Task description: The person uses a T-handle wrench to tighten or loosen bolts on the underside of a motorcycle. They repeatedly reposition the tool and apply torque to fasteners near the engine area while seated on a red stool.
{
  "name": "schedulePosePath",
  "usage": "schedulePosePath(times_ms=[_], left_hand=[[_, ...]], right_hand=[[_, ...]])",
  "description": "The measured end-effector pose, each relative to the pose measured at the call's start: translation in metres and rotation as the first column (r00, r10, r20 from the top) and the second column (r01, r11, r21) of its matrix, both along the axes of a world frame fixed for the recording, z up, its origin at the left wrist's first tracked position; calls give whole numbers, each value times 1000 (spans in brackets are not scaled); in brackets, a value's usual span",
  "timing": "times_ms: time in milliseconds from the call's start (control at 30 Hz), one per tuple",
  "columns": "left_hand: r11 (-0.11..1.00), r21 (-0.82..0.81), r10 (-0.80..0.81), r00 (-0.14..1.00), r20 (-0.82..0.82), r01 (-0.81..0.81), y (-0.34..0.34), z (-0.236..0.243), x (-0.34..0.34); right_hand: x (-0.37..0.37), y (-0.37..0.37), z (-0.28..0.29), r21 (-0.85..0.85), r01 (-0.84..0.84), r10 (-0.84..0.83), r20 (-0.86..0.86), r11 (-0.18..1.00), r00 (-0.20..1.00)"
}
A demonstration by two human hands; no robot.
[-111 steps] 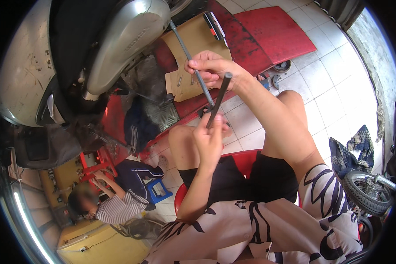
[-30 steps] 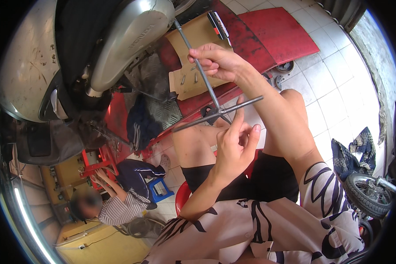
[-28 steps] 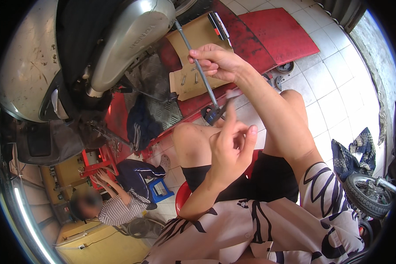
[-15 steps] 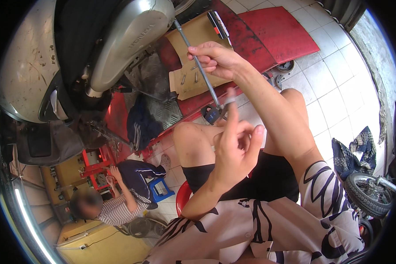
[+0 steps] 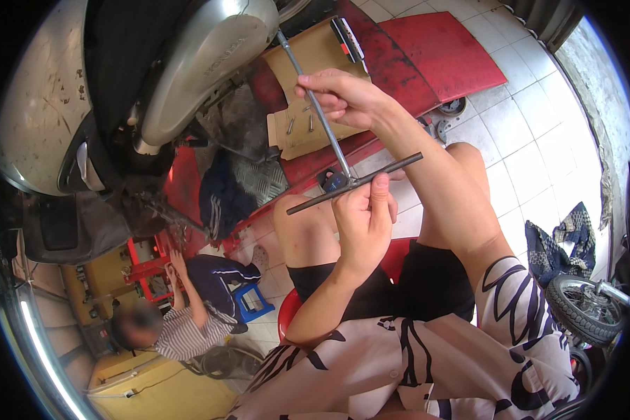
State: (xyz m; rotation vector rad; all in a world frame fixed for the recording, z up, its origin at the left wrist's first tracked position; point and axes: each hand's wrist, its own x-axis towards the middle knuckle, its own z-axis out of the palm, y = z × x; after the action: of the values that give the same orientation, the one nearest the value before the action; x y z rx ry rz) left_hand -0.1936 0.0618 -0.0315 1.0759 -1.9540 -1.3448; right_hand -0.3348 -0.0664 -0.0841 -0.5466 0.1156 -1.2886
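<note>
A long metal T-handle wrench (image 5: 329, 131) slants from the underside of the motorbike (image 5: 203, 70) toward my knees. Its far tip meets the area beside the silver engine cover, and what it sits on is hidden. My right hand (image 5: 346, 98) is closed round the upper part of the shaft in a loose pinch. At the near end, my left hand (image 5: 364, 234) grips the dark crossbar close to the joint, thumb raised along it. On the cardboard (image 5: 294, 140) below the shaft lie several bolts (image 5: 311, 123).
A red lift platform (image 5: 441, 52) carries the cardboard and a small box (image 5: 348, 40). At left, another person (image 5: 196, 329) sits on a blue stool (image 5: 253, 302) by a red rack. A loose wheel (image 5: 584, 308) and a checkered cloth (image 5: 561, 241) lie at right on the tiles.
My left hand has moved from a raised, spread pose onto the wrench's crossbar, which now shows clearly. The right hand stays on the shaft.
</note>
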Motion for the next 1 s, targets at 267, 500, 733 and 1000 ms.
schedulePosePath(times_ms=[267,500,733,1000], left_hand=[[991,83,-100,990,-101,108,0,30,3],[963,-195,177,983,-57,-185,2,24,30],[972,13,-235,968,90,235,13,1,18],[977,-198,61,995,-76,-75,8,35,21]], right_hand=[[-9,5,-4,-265,-284,278,-62,921,959],[-7,4,-2,-240,-201,209,9,950,978],[6,-1,-4,-311,-128,140,19,942,990],[10,-2,-3,-241,-24,2,-89,970,996]])
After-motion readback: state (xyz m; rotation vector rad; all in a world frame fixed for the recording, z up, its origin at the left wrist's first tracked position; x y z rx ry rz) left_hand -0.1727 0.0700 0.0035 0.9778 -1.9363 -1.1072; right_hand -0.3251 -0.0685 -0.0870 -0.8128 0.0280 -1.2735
